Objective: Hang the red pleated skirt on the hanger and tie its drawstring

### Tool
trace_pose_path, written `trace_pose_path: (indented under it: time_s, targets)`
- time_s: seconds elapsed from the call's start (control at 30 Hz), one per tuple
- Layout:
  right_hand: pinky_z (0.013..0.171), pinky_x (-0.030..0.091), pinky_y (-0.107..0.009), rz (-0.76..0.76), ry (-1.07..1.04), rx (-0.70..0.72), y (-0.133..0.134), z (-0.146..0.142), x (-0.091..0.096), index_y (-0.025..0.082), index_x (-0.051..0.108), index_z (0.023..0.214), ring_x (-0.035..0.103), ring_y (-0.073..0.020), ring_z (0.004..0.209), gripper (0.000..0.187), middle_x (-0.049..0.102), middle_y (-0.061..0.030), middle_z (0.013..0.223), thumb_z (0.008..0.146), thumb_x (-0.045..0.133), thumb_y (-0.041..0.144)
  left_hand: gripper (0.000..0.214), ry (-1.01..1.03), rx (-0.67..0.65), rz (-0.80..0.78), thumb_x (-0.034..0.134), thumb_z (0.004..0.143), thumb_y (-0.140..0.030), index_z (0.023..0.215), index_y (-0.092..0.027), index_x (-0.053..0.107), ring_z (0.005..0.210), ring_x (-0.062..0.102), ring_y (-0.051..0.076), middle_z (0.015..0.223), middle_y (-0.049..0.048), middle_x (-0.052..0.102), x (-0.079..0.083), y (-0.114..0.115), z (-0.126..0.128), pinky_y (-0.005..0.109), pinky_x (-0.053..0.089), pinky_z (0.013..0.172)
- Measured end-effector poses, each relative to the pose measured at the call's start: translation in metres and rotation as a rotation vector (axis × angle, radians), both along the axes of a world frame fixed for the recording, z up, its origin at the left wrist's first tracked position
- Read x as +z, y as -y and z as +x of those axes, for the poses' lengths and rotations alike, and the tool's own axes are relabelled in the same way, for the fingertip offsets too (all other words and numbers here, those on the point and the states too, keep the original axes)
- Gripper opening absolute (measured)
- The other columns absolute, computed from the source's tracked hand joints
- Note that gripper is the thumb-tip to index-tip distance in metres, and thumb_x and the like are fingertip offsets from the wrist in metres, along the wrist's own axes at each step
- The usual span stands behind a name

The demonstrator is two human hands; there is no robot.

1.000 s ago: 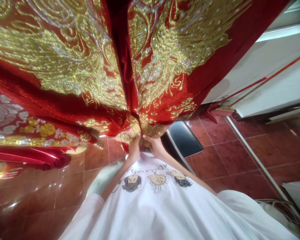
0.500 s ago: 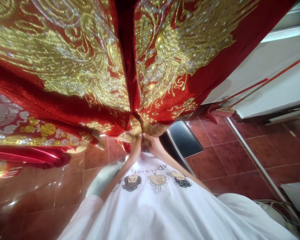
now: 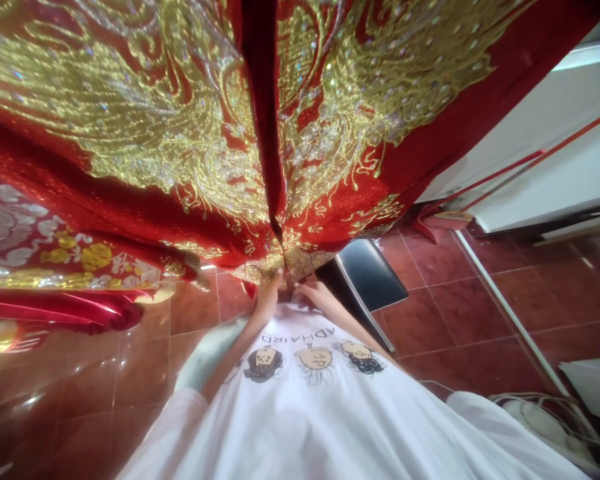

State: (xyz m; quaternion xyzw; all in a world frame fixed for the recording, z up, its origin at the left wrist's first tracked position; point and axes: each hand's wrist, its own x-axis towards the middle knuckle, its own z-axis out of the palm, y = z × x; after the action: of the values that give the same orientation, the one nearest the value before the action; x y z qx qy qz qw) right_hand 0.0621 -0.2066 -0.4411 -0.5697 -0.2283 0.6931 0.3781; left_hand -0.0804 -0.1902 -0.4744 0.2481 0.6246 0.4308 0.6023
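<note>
A red garment [image 3: 340,193] with dense gold embroidery and sparkling stones hangs in front of me, its two front panels parting along a dark middle gap. At the foot of that gap, my left hand [image 3: 270,291] is closed on the patterned gold hem [image 3: 260,267], thumb on top. Close beside it, just below the hem's right half, is my right hand [image 3: 310,292] with its fingers curled together. Whether the right fingers pinch cloth is too small to tell. Both hands are low, right by my white shirt.
A black-seated chair [image 3: 373,273] stands beyond my right hand. Another red embroidered garment [image 3: 75,247] hangs at the left. A red broom [image 3: 430,220] leans against the white wall, and a pale pole [image 3: 510,310] lies across the tiled floor. Cables [image 3: 545,407] are at lower right.
My right hand has come away from the middle of the hem, slightly down and to the right, with its fingers curled in. The left hand stays at the hem.
</note>
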Motion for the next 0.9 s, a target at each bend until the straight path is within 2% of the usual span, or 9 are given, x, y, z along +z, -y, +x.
trace_pose_path:
  time_s: [0.17, 0.3, 0.43, 0.57, 0.67, 0.8, 0.9]
  targets:
    - [0.042, 0.032, -0.019, 0.167, 0.183, -0.104, -0.014, -0.017, 0.024, 0.012, 0.062, 0.058, 0.047, -0.0082, 0.043, 0.029, 0.058, -0.0023, 0.051, 0.064, 0.076, 0.037, 0.036, -0.009, -0.027, 0.041, 0.078, 0.071, -0.05, 0.085, -0.018, 0.072, 0.11, 0.062, 0.029, 0.098, 0.0111, 0.072, 0.001, 0.0, 0.003, 0.038, 0.04, 0.103]
    - [0.045, 0.03, -0.021, 0.226, 0.269, -0.147, -0.022, -0.026, 0.029, 0.013, 0.057, 0.049, 0.043, -0.008, 0.043, 0.03, 0.054, -0.0021, 0.046, 0.065, 0.073, 0.034, 0.034, -0.002, -0.018, 0.076, 0.077, 0.073, -0.048, 0.087, -0.017, 0.07, 0.108, 0.062, 0.029, 0.099, 0.0114, 0.071, 0.006, -0.002, 0.005, 0.037, 0.042, 0.099]
    - [0.045, 0.031, -0.022, 0.21, 0.267, -0.159, -0.021, -0.028, 0.029, 0.013, 0.059, 0.054, 0.042, -0.0087, 0.044, 0.023, 0.053, -0.0015, 0.047, 0.065, 0.069, 0.032, 0.031, -0.002, -0.007, 0.085, 0.078, 0.072, -0.044, 0.085, -0.017, 0.068, 0.103, 0.063, 0.027, 0.097, 0.0105, 0.071, 0.01, -0.002, 0.006, 0.035, 0.044, 0.095]
    - [0.04, 0.023, -0.021, 0.158, 0.187, -0.107, -0.022, -0.028, 0.033, 0.015, 0.047, 0.046, 0.033, -0.006, 0.038, 0.031, 0.042, 0.0014, 0.039, 0.066, 0.063, 0.032, 0.026, 0.013, -0.03, 0.1, 0.075, 0.074, -0.04, 0.077, -0.016, 0.066, 0.083, 0.065, 0.021, 0.083, 0.0072, 0.069, 0.012, -0.002, 0.009, 0.033, 0.048, 0.082]
    - [0.039, 0.02, -0.02, 0.13, 0.144, -0.12, -0.024, -0.028, 0.036, 0.016, 0.041, 0.043, 0.03, -0.0043, 0.038, 0.029, 0.037, 0.0031, 0.038, 0.061, 0.06, 0.028, 0.023, -0.006, -0.015, 0.111, 0.073, 0.076, -0.035, 0.076, -0.014, 0.064, 0.074, 0.063, 0.017, 0.077, 0.0046, 0.066, 0.008, -0.003, 0.012, 0.03, 0.049, 0.075]
    - [0.039, 0.018, -0.019, 0.117, 0.108, -0.198, -0.027, -0.034, 0.04, 0.016, 0.04, 0.046, 0.027, -0.0033, 0.039, 0.021, 0.034, 0.0052, 0.038, 0.056, 0.056, 0.025, 0.013, -0.074, 0.011, 0.141, 0.068, 0.082, -0.025, 0.08, -0.013, 0.062, 0.078, 0.062, 0.014, 0.081, 0.0027, 0.065, -0.004, -0.005, 0.018, 0.029, 0.05, 0.079]
    - [0.039, 0.018, -0.019, 0.125, 0.095, -0.246, -0.03, -0.037, 0.051, 0.016, 0.042, 0.048, 0.027, -0.003, 0.039, 0.018, 0.035, 0.0054, 0.04, 0.055, 0.055, 0.024, 0.016, -0.129, -0.014, 0.162, 0.064, 0.088, -0.027, 0.088, -0.012, 0.063, 0.085, 0.063, 0.015, 0.09, 0.004, 0.066, -0.011, -0.004, 0.02, 0.035, 0.051, 0.085]
